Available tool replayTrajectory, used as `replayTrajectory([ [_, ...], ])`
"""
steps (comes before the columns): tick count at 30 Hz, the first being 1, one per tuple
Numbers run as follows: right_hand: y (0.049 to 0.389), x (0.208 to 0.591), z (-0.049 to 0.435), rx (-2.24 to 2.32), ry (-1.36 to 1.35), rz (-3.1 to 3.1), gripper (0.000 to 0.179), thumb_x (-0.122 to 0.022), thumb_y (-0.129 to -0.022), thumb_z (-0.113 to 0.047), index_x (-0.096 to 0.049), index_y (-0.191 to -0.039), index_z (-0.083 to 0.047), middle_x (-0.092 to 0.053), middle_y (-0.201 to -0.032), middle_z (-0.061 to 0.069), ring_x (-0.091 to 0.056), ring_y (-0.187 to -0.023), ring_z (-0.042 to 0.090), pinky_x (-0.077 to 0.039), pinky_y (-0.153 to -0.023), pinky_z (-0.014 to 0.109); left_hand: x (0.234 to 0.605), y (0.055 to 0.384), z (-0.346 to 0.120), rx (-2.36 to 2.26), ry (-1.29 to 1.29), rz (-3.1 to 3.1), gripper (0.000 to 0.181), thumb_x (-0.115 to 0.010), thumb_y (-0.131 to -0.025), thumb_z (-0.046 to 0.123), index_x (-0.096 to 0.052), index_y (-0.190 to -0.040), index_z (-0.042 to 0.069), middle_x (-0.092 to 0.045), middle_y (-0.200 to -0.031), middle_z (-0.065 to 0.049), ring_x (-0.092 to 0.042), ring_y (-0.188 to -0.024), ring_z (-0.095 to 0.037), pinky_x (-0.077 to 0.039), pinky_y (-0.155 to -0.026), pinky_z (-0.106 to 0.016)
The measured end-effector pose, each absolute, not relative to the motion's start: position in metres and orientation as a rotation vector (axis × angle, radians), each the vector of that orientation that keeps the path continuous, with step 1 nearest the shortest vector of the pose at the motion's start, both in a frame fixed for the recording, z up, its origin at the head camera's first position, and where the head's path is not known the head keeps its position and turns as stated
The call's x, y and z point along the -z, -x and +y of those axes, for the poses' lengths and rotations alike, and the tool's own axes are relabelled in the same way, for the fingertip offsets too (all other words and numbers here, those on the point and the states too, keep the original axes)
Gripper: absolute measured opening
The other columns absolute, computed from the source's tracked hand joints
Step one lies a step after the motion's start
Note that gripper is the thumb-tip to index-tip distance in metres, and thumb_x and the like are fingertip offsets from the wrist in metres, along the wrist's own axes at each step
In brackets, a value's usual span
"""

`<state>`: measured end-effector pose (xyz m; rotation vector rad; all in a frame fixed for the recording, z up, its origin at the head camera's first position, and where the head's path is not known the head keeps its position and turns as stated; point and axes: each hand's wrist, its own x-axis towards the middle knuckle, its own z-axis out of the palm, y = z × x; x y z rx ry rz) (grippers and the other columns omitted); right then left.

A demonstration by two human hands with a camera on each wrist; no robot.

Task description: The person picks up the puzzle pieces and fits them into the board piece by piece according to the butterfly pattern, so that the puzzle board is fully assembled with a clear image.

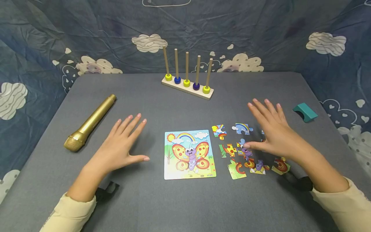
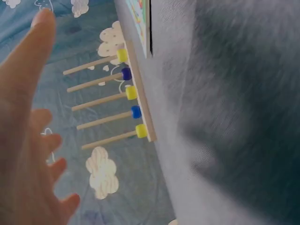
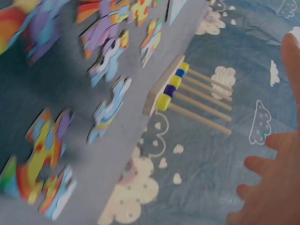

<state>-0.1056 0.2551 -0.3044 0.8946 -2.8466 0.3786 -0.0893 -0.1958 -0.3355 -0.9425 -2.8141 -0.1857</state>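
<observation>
My left hand (image 1: 121, 146) hovers over the table left of the butterfly puzzle board (image 1: 189, 154), fingers spread and nothing held. On the other side, my right hand (image 1: 273, 135) is spread in the air over loose jigsaw pieces, partly hiding some of them. Among these, a rainbow piece (image 1: 242, 129) lies beyond the thumb and a green-and-red corner piece (image 1: 237, 169) lies nearer me. The right wrist view shows a yellow-and-red piece (image 3: 40, 154) and several others on the cloth. In the left wrist view, the left thumb and fingers (image 2: 40, 47) extend with no object between them.
A wooden peg stand (image 1: 188, 88) with yellow and blue beads stands at the back. To the left lies a gold microphone (image 1: 90, 124); a teal arch block (image 1: 305, 112) sits at the far right. A patterned cloth backdrop (image 1: 203, 25) rises behind the table.
</observation>
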Motion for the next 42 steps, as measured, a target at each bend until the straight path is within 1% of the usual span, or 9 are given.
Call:
replayTrajectory([
  [4,0.114,0.309,0.242,-0.606,-0.953,-2.784,0.113,-0.083,-0.060,-0.035,-0.013,-0.145,-0.009,-0.014,-0.146,0.018,-0.003,-0.133,0.033,0.004,-0.104,0.047,0.343,0.090,-0.189,0.286,1.011,-2.735,0.105,-0.056,-0.068,0.070,-0.015,-0.145,0.012,-0.016,-0.147,-0.011,-0.015,-0.132,-0.030,-0.010,-0.105,-0.046],
  [7,0.120,0.316,0.234,-0.774,-0.953,-2.792,0.110,-0.083,-0.061,-0.028,-0.014,-0.145,-0.010,-0.015,-0.146,0.015,-0.005,-0.134,0.030,-0.006,-0.103,0.051,0.348,0.089,-0.181,0.353,1.050,-2.702,0.105,-0.056,-0.069,0.069,-0.015,-0.145,0.009,-0.019,-0.146,-0.011,-0.018,-0.132,-0.027,-0.012,-0.105,-0.044],
  [11,0.126,0.329,0.228,-0.925,-0.919,-2.860,0.102,-0.079,-0.067,-0.027,-0.014,-0.145,-0.014,-0.016,-0.146,0.014,-0.012,-0.132,0.032,-0.019,-0.096,0.059,0.355,0.085,-0.168,0.429,1.080,-2.728,0.104,-0.057,-0.071,0.067,-0.016,-0.144,0.005,-0.020,-0.146,-0.010,-0.018,-0.132,-0.023,-0.015,-0.105,-0.041],
  [14,0.130,0.339,0.226,-0.966,-0.898,-2.912,0.097,-0.076,-0.070,-0.028,-0.015,-0.145,-0.015,-0.019,-0.145,0.016,-0.019,-0.130,0.036,-0.024,-0.094,0.059,0.358,0.082,-0.159,0.501,1.088,-2.794,0.104,-0.057,-0.071,0.066,-0.015,-0.144,0.005,-0.017,-0.148,-0.008,-0.017,-0.133,-0.021,-0.017,-0.105,-0.039],
  [20,0.136,0.357,0.226,-0.998,-0.915,-2.970,0.086,-0.073,-0.074,-0.027,-0.024,-0.142,-0.009,-0.026,-0.142,0.017,-0.026,-0.127,0.038,-0.028,-0.093,0.056,0.365,0.081,-0.149,0.652,1.074,-2.917,0.100,-0.058,-0.072,0.063,-0.016,-0.144,0.007,-0.015,-0.148,-0.003,-0.016,-0.133,-0.017,-0.022,-0.103,-0.038],
  [28,0.144,0.371,0.224,-1.010,-0.893,-3.089,0.067,-0.066,-0.083,-0.022,-0.032,-0.140,-0.010,-0.032,-0.140,0.015,-0.028,-0.127,0.034,-0.027,-0.096,0.052,0.382,0.087,-0.147,0.845,1.089,-3.006,0.098,-0.067,-0.072,0.052,-0.018,-0.144,0.006,-0.020,-0.146,-0.008,-0.020,-0.131,-0.023,-0.023,-0.102,-0.041],
  [33,0.146,0.380,0.222,-0.980,-0.913,-3.065,0.056,-0.062,-0.085,-0.016,-0.039,-0.136,-0.006,-0.039,-0.135,0.016,-0.033,-0.124,0.033,-0.029,-0.096,0.050,0.390,0.089,-0.148,0.884,1.094,-3.030,0.094,-0.067,-0.073,0.049,-0.023,-0.142,0.004,-0.020,-0.146,-0.009,-0.020,-0.131,-0.024,-0.023,-0.102,-0.041],
  [37,0.146,0.381,0.220,-0.935,-0.930,-3.019,0.049,-0.063,-0.085,-0.012,-0.046,-0.130,-0.004,-0.045,-0.127,0.017,-0.040,-0.117,0.034,-0.034,-0.091,0.050,0.391,0.089,-0.149,0.888,1.092,-3.037,0.091,-0.067,-0.074,0.049,-0.025,-0.141,0.004,-0.019,-0.147,-0.008,-0.019,-0.131,-0.025,-0.024,-0.102,-0.043],
  [42,0.144,0.376,0.217,-0.860,-0.933,-3.027,0.045,-0.064,-0.083,-0.008,-0.050,-0.126,-0.002,-0.047,-0.118,0.017,-0.046,-0.106,0.031,-0.043,-0.081,0.045,0.390,0.089,-0.149,0.873,1.081,-3.049,0.091,-0.066,-0.074,0.050,-0.025,-0.142,0.005,-0.019,-0.147,-0.007,-0.019,-0.131,-0.025,-0.024,-0.101,-0.044],
])
